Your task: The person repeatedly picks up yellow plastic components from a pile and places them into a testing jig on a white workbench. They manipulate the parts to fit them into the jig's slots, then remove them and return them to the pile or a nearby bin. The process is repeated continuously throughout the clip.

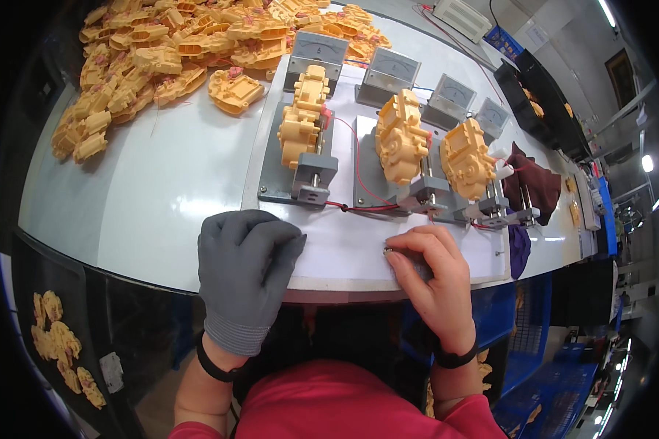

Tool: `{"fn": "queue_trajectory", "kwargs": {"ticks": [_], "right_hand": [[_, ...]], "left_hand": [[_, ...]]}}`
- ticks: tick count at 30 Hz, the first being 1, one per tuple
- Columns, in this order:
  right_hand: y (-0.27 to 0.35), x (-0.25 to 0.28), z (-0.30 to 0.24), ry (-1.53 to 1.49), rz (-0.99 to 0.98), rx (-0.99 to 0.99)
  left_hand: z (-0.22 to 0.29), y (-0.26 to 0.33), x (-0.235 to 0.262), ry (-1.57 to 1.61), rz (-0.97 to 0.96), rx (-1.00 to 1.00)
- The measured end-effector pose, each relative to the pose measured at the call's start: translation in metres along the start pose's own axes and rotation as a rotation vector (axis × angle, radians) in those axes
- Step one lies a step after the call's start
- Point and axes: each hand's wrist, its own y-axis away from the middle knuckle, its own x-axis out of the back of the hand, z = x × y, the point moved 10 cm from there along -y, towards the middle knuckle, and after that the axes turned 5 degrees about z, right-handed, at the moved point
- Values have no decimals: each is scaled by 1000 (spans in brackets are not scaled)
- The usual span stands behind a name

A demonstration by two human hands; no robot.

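My left hand (241, 252), in a grey knit glove, rests at the near edge of the white work sheet. Its fingers are curled, with thumb and forefinger tips together; whatever they may hold is hidden. Bare and to the right, my right hand (432, 267) pinches a small shiny metal piece (388, 250) between thumb and forefinger. Beyond both hands stand three yellow plastic housings, the left one (300, 132), the middle one (401, 139) and the right one (467, 161), each upright on a grey metal fixture. Red wires (366, 208) run along the fixture bases.
Several analog panel meters, one of them boxy and grey (318, 50), stand behind the fixtures. A large heap of yellow housings (176, 55) covers the far left, with a single housing (234, 91) apart from it. Dark cloth (534, 183) lies at right. Blue crates (542, 373) sit below.
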Motion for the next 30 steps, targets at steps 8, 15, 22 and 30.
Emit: {"fn": "queue_trajectory", "kwargs": {"ticks": [8, 15, 22, 30], "right_hand": [[5, -1, 1, 2, 27, -20], [7, -4, -4, 30, 42, 34], [17, 7, 4, 58, 115, -36], [3, -2, -1, 33, 47, 21]], "left_hand": [[-3, -9, 7, 11, -106, -70], [27, -26, 20, -329, -373, -162], [129, -9, 27, -553, -396, -490], [147, 21, 34, -607, -170, -500]]}}
